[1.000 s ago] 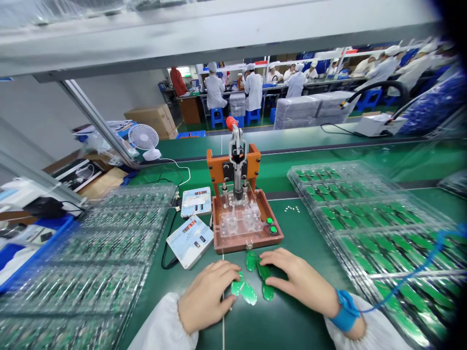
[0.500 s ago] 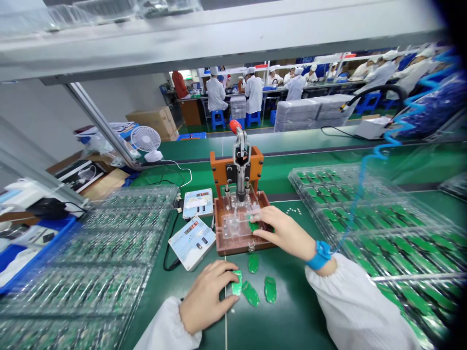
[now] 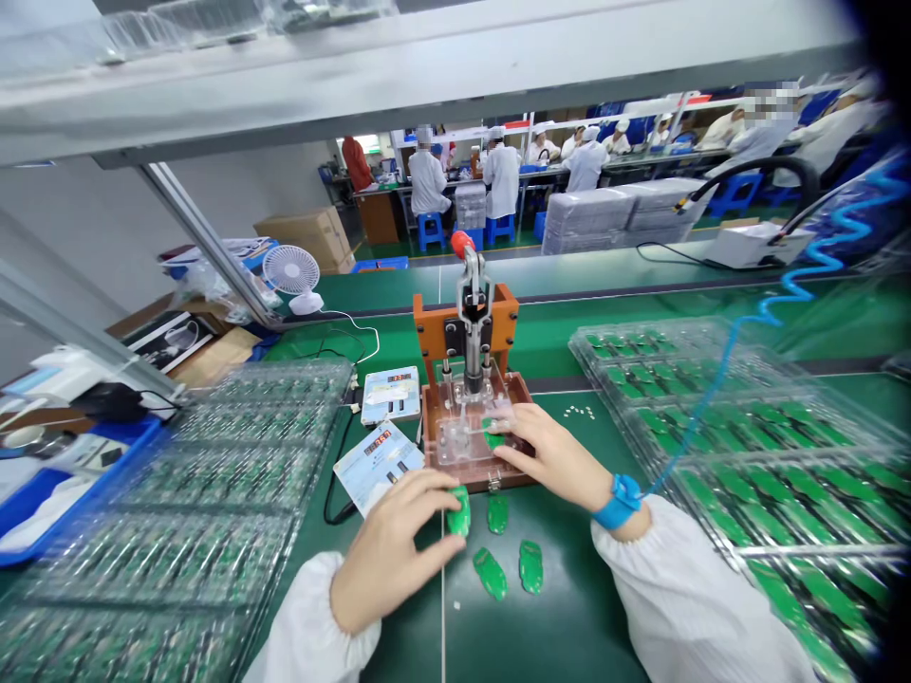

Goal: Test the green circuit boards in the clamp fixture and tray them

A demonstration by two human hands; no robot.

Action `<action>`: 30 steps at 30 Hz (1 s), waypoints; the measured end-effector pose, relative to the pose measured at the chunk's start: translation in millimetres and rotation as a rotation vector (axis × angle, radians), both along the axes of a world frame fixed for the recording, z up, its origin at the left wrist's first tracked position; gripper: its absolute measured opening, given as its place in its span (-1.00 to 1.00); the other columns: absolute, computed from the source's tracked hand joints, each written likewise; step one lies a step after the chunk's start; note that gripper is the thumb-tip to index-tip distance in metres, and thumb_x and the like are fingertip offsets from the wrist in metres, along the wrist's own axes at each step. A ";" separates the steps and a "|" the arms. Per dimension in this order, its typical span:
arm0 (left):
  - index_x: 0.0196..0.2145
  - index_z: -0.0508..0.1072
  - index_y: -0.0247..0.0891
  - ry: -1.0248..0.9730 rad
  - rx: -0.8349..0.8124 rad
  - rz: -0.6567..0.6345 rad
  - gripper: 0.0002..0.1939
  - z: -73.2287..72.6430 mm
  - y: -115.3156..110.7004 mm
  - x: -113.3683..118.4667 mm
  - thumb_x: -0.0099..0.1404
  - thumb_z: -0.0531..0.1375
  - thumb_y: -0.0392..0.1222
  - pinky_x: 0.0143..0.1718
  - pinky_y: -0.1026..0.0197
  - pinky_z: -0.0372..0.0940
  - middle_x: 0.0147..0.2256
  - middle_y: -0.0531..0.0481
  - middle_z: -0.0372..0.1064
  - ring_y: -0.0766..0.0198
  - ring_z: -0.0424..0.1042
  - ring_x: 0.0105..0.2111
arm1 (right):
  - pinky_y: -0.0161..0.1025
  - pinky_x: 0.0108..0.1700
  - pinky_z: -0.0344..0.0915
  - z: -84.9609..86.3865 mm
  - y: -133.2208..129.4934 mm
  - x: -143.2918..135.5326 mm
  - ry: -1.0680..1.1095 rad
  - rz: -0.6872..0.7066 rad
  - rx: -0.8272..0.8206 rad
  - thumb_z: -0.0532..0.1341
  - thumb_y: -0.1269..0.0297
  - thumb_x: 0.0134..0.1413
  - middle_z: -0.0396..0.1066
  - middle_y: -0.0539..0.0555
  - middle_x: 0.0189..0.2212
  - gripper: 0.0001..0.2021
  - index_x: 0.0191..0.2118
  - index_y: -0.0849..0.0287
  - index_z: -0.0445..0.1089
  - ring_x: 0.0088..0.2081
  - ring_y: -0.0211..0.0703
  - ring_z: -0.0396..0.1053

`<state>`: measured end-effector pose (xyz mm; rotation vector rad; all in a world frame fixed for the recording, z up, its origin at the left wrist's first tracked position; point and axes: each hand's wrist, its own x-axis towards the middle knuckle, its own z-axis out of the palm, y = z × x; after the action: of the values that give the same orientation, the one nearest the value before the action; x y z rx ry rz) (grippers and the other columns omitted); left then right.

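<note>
My left hand [image 3: 402, 531] pinches a small green circuit board [image 3: 459, 512] by its edges, just above the table in front of the fixture. With its fingers closed around another green circuit board [image 3: 491, 434], my right hand [image 3: 551, 453] rests at the clear acrylic bed of the toggle-clamp test fixture [image 3: 466, 323]. That board is partly hidden by the fingers. The fixture has an orange frame and a red-tipped lever standing up. Three loose boards lie on the green table: one near the fixture [image 3: 498, 513], two nearer me [image 3: 490, 573]. A blue wrist strap [image 3: 619, 503] circles my right wrist.
Two meter boxes [image 3: 390, 394] with red digits stand left of the fixture. Trays of boards lie at left [image 3: 177, 512] and right [image 3: 775, 474]. Tiny white pieces [image 3: 579, 412] lie right of the fixture. A blue coiled cord [image 3: 718, 379] hangs over the right trays.
My left hand has moved forward toward the fixture, carrying its circuit board away from the loose ones. My right hand stays at the fixture. The view has shifted slightly.
</note>
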<state>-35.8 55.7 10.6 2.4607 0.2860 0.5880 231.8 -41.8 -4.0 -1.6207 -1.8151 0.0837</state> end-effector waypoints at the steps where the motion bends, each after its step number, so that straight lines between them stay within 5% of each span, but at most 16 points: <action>1: -0.09 0.45 -0.16 -0.028 0.033 0.036 -0.79 2.0 6.1 7.1 0.34 0.32 -0.29 0.12 -0.07 0.31 0.07 -0.07 0.43 0.04 0.37 0.10 | 0.10 0.22 0.37 -0.4 -0.5 -0.9 0.002 -0.003 0.006 0.27 0.30 0.33 0.49 0.15 0.07 -0.79 0.04 0.11 0.45 0.14 0.06 0.36; 5: -0.11 0.47 -0.19 -0.086 0.105 0.134 -0.81 4.0 31.3 37.1 0.32 0.33 -0.30 0.11 -0.09 0.30 0.01 -0.09 0.45 0.02 0.37 0.08 | 0.13 0.20 0.39 -1.7 -1.8 -3.2 0.004 -0.016 0.031 0.28 0.32 0.31 0.51 0.15 0.07 -0.81 0.01 0.09 0.47 0.14 0.07 0.38; 10: -0.12 0.45 -0.23 -0.069 0.131 0.105 -0.76 1.8 46.5 58.2 0.27 0.36 -0.32 0.10 -0.09 0.31 -0.01 -0.08 0.47 0.02 0.40 0.04 | 0.15 0.19 0.41 -4.5 -2.2 -3.2 0.004 -0.024 0.050 0.27 0.32 0.31 0.52 0.15 0.06 -0.84 -0.02 0.10 0.48 0.14 0.08 0.38; 24: 0.02 0.40 -0.21 -0.132 0.123 0.128 -0.70 -14.6 36.6 52.4 0.34 0.28 -0.27 0.24 -0.19 0.19 0.21 -0.20 0.28 -0.05 0.24 0.24 | 0.09 0.23 0.37 -3.1 -7.0 -3.5 0.095 -0.036 0.093 0.27 0.28 0.33 0.50 0.08 0.10 -0.82 0.00 0.05 0.48 0.16 0.05 0.39; 27: -0.11 0.43 -0.22 -0.332 0.093 0.211 -0.87 -16.6 19.7 49.0 0.38 0.22 -0.32 0.04 -0.04 0.32 -0.02 -0.15 0.41 0.06 0.39 0.03 | 0.06 0.15 0.41 6.5 -10.7 5.2 0.166 -0.163 0.177 0.20 0.26 0.38 0.54 0.10 0.01 -0.85 -0.03 0.05 0.48 0.07 0.02 0.46; 30: -0.27 0.39 -0.24 -0.462 0.099 0.094 -0.90 -21.3 -1.9 51.0 0.35 0.19 -0.40 -0.19 0.10 0.33 -0.31 -0.03 0.43 0.20 0.41 -0.25 | 0.03 0.08 0.43 33.8 -7.6 12.3 0.254 -0.328 0.282 0.14 0.25 0.43 0.54 0.12 -0.03 -0.83 -0.02 0.06 0.46 0.02 -0.01 0.49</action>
<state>15.2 53.8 -10.7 2.3263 0.1882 1.2087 244.1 -49.4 29.8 -1.6001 -1.2906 -0.1052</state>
